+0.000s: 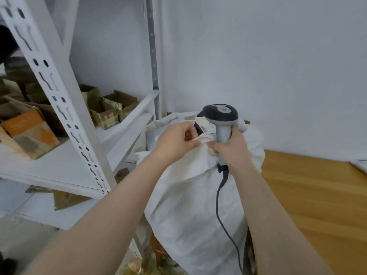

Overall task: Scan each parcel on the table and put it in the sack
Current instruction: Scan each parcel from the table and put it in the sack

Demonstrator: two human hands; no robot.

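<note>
Your L hand (176,141) pinches the near rim of the white woven sack (194,205): thumb and forefinger closed on the fabric, other fingers curled. Your R hand (231,148) is wrapped tight round the grey handle of the barcode scanner (221,120), which is upright w/ its dark head above the sack's mouth. Lower fingers of that hand also touch the rim fabric, just beside your L thumb; whether they actually hold it, can't tell. Scanner cable (219,205) hangs from the handle base down the sack's front.

Parcel (206,127): inside the sack's mouth, at the far side of the opening, barcode label showing just under the scanner head. Rest of it hidden by hands and fabric.

Sack stands upright, bulging, against the left edge of the wooden tabletop (317,195), between it and a white metal shelving unit (59,96). On the unit's shelf: open cardboard boxes (111,110) toward the back edge, an orange-printed box (29,132) further left. Flat white item (360,165) at the tabletop's far right edge, cropped; ID not possible.
</note>
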